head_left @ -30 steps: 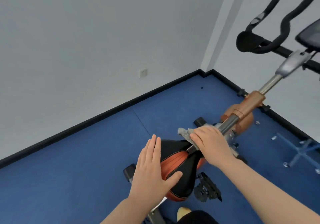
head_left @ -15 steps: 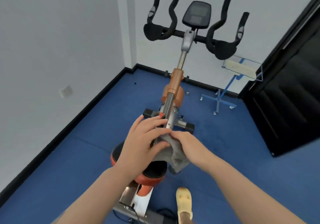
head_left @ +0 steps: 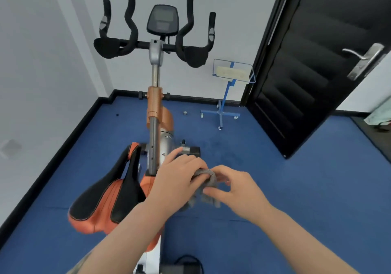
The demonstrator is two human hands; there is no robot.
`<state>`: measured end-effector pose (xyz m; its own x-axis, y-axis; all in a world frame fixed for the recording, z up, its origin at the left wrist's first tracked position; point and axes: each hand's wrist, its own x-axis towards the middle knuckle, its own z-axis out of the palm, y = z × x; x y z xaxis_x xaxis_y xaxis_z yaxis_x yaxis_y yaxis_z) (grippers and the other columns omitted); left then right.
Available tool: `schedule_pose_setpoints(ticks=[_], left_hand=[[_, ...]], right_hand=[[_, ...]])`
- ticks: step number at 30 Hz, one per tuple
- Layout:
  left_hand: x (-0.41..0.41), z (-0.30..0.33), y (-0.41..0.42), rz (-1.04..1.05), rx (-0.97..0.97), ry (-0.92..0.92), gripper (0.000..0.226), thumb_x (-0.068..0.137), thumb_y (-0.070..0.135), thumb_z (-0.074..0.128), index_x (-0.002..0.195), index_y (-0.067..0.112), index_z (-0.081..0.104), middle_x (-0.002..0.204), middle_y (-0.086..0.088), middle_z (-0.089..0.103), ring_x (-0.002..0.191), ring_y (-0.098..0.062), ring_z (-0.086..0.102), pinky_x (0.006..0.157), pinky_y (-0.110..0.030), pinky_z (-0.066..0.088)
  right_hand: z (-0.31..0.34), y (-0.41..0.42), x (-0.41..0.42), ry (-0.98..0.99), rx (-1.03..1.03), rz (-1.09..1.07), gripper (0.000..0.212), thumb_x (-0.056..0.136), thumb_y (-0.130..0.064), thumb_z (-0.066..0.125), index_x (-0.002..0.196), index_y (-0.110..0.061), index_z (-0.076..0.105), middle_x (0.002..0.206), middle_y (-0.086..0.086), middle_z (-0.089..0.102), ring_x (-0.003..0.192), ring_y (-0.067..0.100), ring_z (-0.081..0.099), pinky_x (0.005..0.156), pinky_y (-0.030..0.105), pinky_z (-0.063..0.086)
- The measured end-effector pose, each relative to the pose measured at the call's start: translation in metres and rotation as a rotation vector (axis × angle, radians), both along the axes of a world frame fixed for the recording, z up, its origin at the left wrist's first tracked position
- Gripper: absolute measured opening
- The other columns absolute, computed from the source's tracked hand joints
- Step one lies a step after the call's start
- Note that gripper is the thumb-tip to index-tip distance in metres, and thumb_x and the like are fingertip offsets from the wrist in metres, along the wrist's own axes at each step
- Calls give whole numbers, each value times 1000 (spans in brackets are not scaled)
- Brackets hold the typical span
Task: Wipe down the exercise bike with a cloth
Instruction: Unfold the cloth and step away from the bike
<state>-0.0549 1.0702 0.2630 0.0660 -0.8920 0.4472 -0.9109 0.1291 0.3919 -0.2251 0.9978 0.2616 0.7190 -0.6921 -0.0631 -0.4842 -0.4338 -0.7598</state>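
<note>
**Bike upright, grey cloth bunched beside the seat post**

The exercise bike [head_left: 155, 112] stands upright on blue floor, facing a white wall. Its frame is orange with a silver metal post rising to black, curved handlebars [head_left: 131, 30] and a dark console screen [head_left: 162, 20]. The saddle [head_left: 110, 193] is black and orange, seen from above, and lies left of the silver seat post [head_left: 153, 146]. The cloth [head_left: 206, 181] is grey, coarse-textured and crumpled into a bunch, just right of the seat post and apart from the saddle; its lower folds hang loose and blurred.
</note>
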Motion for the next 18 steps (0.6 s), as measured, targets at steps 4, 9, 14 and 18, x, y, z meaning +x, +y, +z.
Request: schedule_pose_setpoints(ticks=[4,9,14,18], left_hand=[[-49,-2,-31,-23,24,-25,9,81,24,76,81,21,67,79,15,66,76,-5,61,107,-28,28],[-120,-12,-74,-43,143,-16,10,88,33,70,92,24,67,87,15,66,86,-4,60,110,-22,19],[-166,-20,-127,-20,244,25,22,93,45,58,109,30,64,103,20,63,100,3,56,110,-24,27],[-191,-23,-158,16,311,111,22,93,39,60,109,25,66,100,16,66,96,-1,60,97,-25,40]], right_hand=[[-3,-28,-54,81,-158,-65,15,89,-41,64,100,-33,57,93,-20,69,89,4,64,83,34,51],[-2,-76,-136,227,-288,4,18,94,-46,55,107,-34,60,87,-17,66,76,7,56,74,30,47],[-7,-136,-203,376,-337,26,17,95,-45,53,102,-30,60,85,-12,64,76,11,52,65,28,39],[-10,-173,-235,424,-321,-15,18,94,-45,54,103,-31,61,82,-15,60,77,10,53,64,27,38]])
